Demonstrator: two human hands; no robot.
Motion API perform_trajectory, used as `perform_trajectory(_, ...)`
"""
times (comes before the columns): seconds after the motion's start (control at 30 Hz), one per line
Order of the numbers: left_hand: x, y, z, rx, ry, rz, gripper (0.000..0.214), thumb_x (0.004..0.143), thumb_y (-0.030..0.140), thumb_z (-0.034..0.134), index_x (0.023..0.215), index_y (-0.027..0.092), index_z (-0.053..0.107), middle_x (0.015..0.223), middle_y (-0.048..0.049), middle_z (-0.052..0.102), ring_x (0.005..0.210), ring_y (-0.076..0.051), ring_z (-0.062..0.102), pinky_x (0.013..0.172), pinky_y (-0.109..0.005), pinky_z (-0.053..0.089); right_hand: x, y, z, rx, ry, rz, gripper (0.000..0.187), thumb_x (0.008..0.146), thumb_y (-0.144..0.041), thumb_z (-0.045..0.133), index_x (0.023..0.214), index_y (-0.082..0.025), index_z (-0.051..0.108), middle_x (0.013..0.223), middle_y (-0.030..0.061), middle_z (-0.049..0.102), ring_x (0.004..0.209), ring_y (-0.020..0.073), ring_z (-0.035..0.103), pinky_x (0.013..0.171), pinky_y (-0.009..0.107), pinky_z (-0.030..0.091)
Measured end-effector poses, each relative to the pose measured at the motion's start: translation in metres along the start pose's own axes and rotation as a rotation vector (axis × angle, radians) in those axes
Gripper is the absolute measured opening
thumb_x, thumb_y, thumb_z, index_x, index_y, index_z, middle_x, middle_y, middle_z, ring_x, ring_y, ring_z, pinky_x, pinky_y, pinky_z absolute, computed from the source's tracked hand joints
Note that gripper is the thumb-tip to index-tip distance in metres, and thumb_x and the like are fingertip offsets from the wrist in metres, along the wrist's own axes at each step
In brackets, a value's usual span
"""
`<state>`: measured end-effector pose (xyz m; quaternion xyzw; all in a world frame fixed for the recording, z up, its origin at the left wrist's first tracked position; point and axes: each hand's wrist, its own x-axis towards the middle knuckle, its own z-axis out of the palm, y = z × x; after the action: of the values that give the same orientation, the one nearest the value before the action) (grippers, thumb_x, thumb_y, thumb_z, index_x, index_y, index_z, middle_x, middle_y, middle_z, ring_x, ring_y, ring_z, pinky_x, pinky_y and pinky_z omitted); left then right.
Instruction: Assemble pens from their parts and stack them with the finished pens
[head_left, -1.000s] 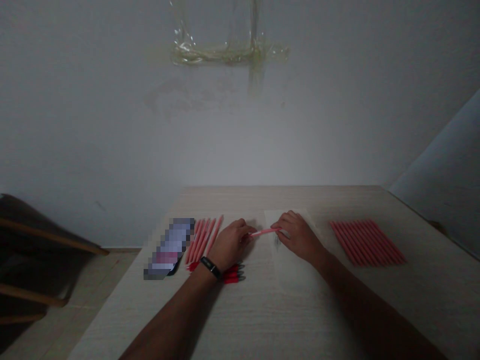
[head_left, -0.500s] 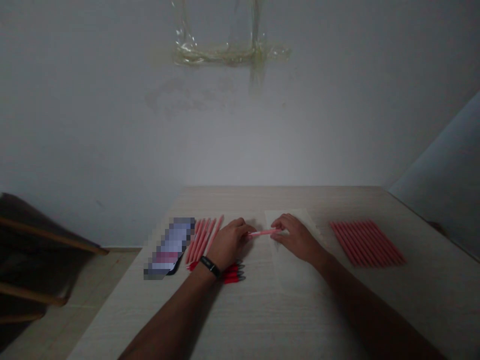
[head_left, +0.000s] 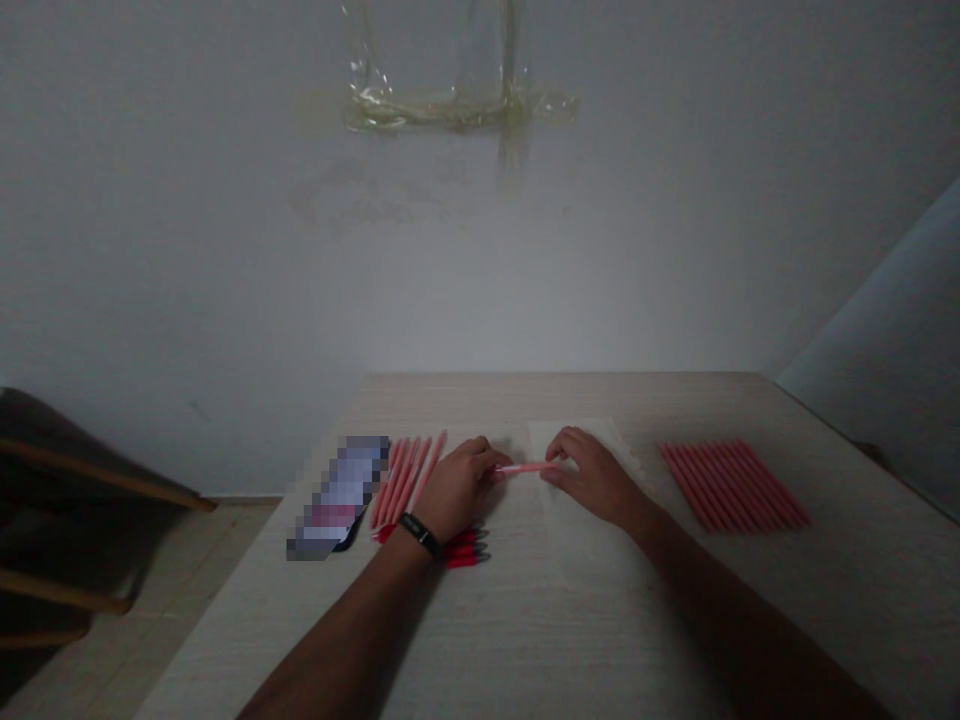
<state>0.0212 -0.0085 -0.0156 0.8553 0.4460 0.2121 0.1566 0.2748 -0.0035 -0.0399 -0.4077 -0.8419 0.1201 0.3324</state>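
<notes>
Running left to right over the tabletop [head_left: 517, 640]'s middle, the pink pen [head_left: 525, 467] lies nearly parallel to the far edge, its tip end unclear. The left hand [head_left: 461, 485] clamps one end; the right hand [head_left: 590, 470] touches the other, whether gripping I cannot tell. A pale sheet [head_left: 592, 545] lies beneath. Pink barrels [head_left: 412, 482] line the left edge, more pink rods [head_left: 733, 486] the right.

Surface [head_left: 517, 640]: pale wood-grain look, matt. Middle pink pen [head_left: 527, 467]: smooth, plastic-looking; same for right pink row [head_left: 735, 487] and left pink row [head_left: 401, 482]. Red pieces [head_left: 463, 552], near left: plastic look, grey tips unclear. Sheet [head_left: 592, 560]: thin, paper or film, can't tell. Wall [head_left: 637, 250]: matt. Tape [head_left: 442, 112]: clear, wrinkled, glossy.
</notes>
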Motion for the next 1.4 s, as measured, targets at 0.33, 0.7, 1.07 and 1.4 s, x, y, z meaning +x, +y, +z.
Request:
perform_trajectory(0.33,0.0,0.0,0.002,-0.007,-0.016,0.004,0.024,0.094,0.016,0.054,0.107,0.023,0.072,0.1,-0.0062,0.063,0.092,-0.018,0.059,0.08,-0.028,0.046,0.0,0.001,0.0,-0.063,-0.023,-0.013,0.024,0.099,-0.04,0.057,0.085,-0.02,0.061,0.088,0.0039,0.062,0.086,0.0196,0.055,0.078,0.033,0.041)
perform_trajectory(0.7,0.001,0.002,0.001,-0.008,0.011,0.024,0.022,0.091,0.012,0.057,0.101,0.023,0.072,0.098,-0.0049,0.063,0.091,-0.018,0.059,0.078,-0.028,0.044,0.0,0.0,0.003,-0.057,-0.072,-0.032,0.039,0.104,-0.038,0.046,0.072,-0.019,0.059,0.081,0.0036,0.061,0.083,0.0187,0.055,0.078,0.033,0.041)
perform_trajectory(1.07,0.002,0.009,-0.004,0.083,0.056,0.055,0.016,0.093,0.017,0.059,0.099,0.022,0.074,0.094,-0.0055,0.065,0.089,-0.02,0.058,0.084,-0.033,0.04,0.0,-0.006,0.006,0.211,-0.083,0.118,0.056,0.106,-0.04,0.037,0.058,-0.019,0.054,0.066,0.0008,0.057,0.07,0.0152,0.058,0.077,0.031,0.042)
perform_trajectory(1.4,0.003,0.006,0.01,-0.511,0.222,-0.106,0.013,0.086,0.029,0.07,0.084,0.016,0.065,0.08,-0.0017,0.061,0.069,-0.014,0.054,0.064,-0.026,0.04,-0.003,-0.011,0.004,0.542,0.135,0.143,0.044,0.101,-0.052,0.044,0.086,-0.018,0.067,0.083,0.0048,0.065,0.081,0.0183,0.06,0.077,0.03,0.045)
